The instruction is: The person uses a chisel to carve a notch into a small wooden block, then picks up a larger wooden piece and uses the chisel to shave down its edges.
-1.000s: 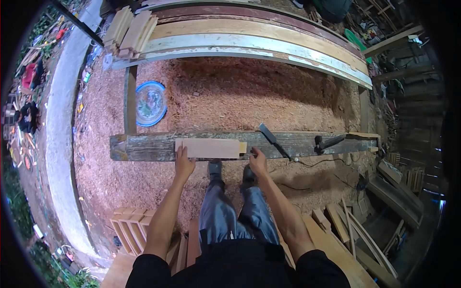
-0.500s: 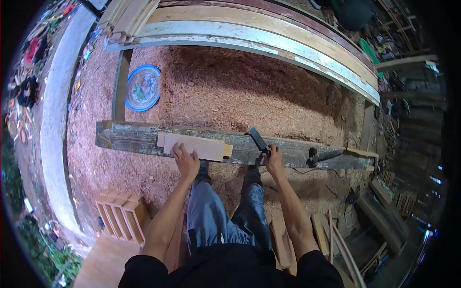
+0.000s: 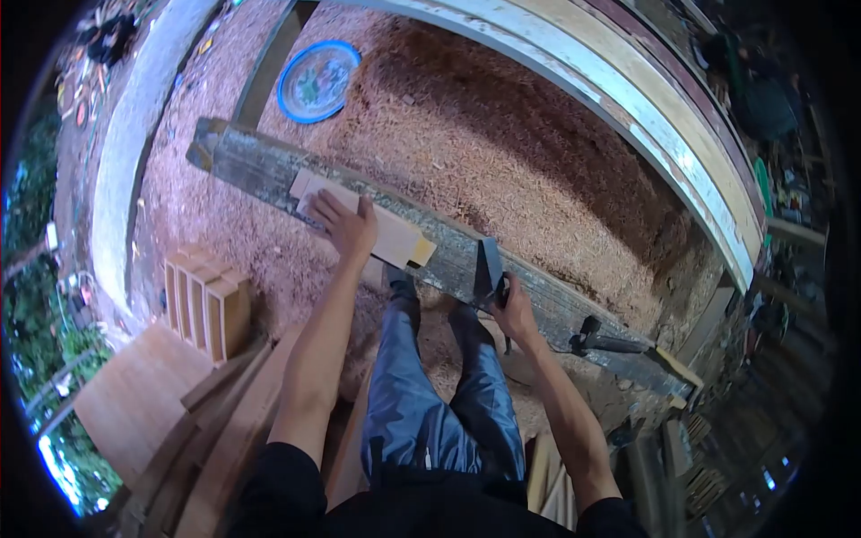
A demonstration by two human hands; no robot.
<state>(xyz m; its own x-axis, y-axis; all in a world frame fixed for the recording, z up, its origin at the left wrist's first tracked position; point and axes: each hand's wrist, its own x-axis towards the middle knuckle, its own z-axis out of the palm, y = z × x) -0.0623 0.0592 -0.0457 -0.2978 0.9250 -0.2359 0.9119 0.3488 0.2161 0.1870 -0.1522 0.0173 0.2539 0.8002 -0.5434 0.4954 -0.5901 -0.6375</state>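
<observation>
A pale wooden piece point(image 3: 390, 231) with a yellowish block end lies along a weathered beam point(image 3: 260, 168). My left hand point(image 3: 345, 221) rests on top of it, fingers spread and thumb apart. To the right, my right hand point(image 3: 514, 308) is closed around a dark tool point(image 3: 487, 269) with a long flat face, held tilted over the beam. The tool's kind does not show clearly, and my fingers hide its grip. Farther right on the beam lies another dark tool point(image 3: 614, 342) with a long body.
Wood shavings point(image 3: 538, 215) cover the ground. Beyond the beam lies a blue-rimmed round basin point(image 3: 318, 82). A rack of long planks point(image 3: 628, 99) curves across the upper right. Pale wooden frames point(image 3: 206, 300) stand at the left, near a flat panel point(image 3: 139, 399) and loose boards point(image 3: 238, 444).
The view has turned, so the beam now slopes down to the right. My left hand still lies on the wooden piece, and my right hand still holds the dark tool.
</observation>
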